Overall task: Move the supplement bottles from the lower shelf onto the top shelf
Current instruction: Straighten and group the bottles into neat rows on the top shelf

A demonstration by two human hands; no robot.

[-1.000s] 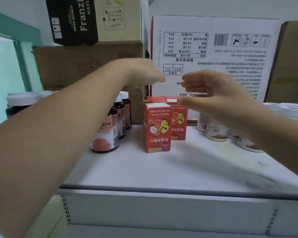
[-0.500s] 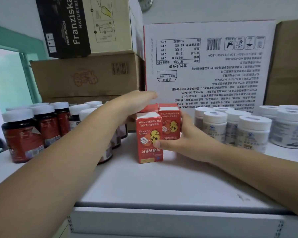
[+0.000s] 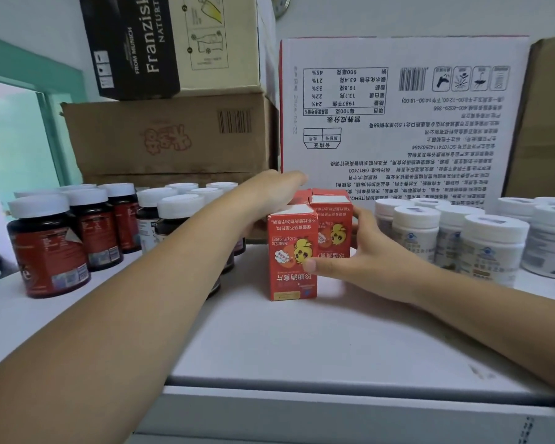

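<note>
Red boxes (image 3: 289, 283) on shelf (image 3: 302, 341), clasped by right grip (image 3: 366, 257), thumb on front box. Left grip (image 3: 269, 193) flat across box tops, fingers straight.

Glossy red cartons (image 3: 289, 285); cardboard boxes (image 3: 173, 139) (matt)

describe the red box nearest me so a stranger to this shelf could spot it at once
Find the big white carton at the back of the shelf; small red boxes cluster before its lower left corner. The red box is the frontmost, with the thumb of the right hand on its face.
</note>
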